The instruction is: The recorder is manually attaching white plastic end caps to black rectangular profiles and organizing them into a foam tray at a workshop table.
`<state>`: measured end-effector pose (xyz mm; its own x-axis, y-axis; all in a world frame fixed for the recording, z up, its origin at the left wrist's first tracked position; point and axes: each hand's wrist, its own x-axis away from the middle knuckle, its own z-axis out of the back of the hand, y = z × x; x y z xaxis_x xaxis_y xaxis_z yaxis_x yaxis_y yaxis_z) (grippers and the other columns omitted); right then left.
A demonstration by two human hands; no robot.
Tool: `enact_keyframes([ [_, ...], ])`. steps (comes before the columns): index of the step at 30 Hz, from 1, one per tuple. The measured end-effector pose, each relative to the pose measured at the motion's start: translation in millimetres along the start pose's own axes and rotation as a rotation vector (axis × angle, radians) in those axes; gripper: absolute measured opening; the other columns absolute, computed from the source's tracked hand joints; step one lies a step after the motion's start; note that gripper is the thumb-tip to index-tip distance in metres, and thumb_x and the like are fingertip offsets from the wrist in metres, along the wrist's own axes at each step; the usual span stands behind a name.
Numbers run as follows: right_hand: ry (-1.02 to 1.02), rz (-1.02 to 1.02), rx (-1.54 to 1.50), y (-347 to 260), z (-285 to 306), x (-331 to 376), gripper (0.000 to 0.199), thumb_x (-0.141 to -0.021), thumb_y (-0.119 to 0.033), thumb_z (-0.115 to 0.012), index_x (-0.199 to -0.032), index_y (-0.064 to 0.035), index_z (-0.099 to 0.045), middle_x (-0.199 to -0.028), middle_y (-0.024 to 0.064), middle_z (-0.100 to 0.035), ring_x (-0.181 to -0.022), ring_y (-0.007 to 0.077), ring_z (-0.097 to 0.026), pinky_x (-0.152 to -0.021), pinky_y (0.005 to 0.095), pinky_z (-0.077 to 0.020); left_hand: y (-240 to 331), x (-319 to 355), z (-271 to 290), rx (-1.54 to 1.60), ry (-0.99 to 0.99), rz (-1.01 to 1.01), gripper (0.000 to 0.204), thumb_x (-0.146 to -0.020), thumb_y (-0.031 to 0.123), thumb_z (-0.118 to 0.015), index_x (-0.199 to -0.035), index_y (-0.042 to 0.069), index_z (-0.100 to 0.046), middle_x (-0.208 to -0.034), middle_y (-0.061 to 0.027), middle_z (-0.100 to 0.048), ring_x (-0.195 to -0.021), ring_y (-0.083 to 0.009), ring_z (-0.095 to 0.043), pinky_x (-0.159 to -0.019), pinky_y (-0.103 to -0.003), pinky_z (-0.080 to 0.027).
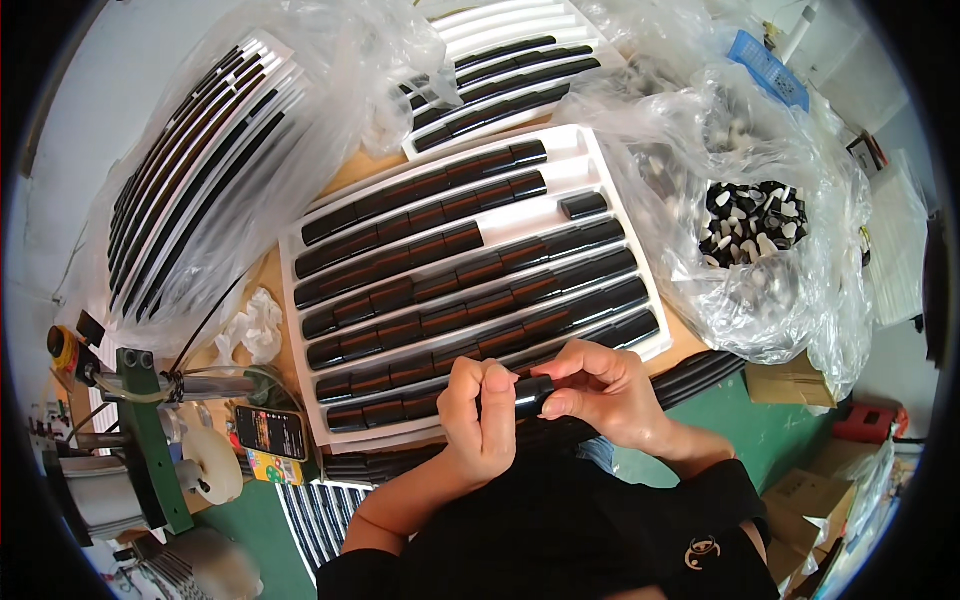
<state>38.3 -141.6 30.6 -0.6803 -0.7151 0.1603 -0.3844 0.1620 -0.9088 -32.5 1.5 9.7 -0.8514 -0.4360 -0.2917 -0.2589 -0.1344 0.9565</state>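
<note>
Close to my body, above the near edge of a white ribbed tray (590, 150), both hands meet at one short glossy black cylinder (532, 396). My left hand (478, 418) is closed around its left end, with the fingers curled. The right end is pinched between thumb and fingertips of my right hand (608, 396). Rows of similar black cylinders (470, 270) lie end to end in the tray's grooves. One loose cylinder (584, 206) sits apart at the right of a partly filled groove. My fingers hide part of the held piece.
Plastic-wrapped trays (200, 170) stand at the left, and another part-filled tray (510, 80) lies behind. A clear bag (755, 225) of small black-and-white pieces is at the right. At the near left are a green-framed machine (150, 440) and a phone (271, 432). A blue basket (768, 68) sits far right.
</note>
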Motion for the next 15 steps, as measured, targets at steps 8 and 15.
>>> enact_keyframes([
  [8, -0.030, -0.029, 0.063, 3.4, 4.8, -10.0, 0.020, -0.080, 0.002, -0.065, -0.099, 0.0021, -0.060, -0.090, 0.0070, -0.061, -0.077, 0.0116, -0.061, -0.071, 0.0246, -0.0524, -8.0, -6.6, 1.7, -0.055, 0.002, -0.068, 0.017, -0.095, 0.011, -0.043, -0.081, 0.001, -0.043, -0.061, -0.0028, -0.048, -0.050, -0.0050, -0.036, -0.047, -0.022, -0.033],
  [15, 0.147, 0.062, 0.584, -2.3, 89.0, -119.0, 0.025, -0.084, -0.014, -0.065, -0.104, -0.0048, -0.053, -0.075, 0.0013, -0.058, -0.065, 0.0086, -0.056, -0.053, 0.0213, -0.0442, -63.2, -70.3, 9.9, -0.314, -0.073, 0.052, 0.048, -0.093, 0.031, -0.048, -0.125, -0.002, -0.037, -0.105, -0.0189, -0.052, -0.098, -0.0254, -0.053, -0.086, -0.035, -0.042],
])
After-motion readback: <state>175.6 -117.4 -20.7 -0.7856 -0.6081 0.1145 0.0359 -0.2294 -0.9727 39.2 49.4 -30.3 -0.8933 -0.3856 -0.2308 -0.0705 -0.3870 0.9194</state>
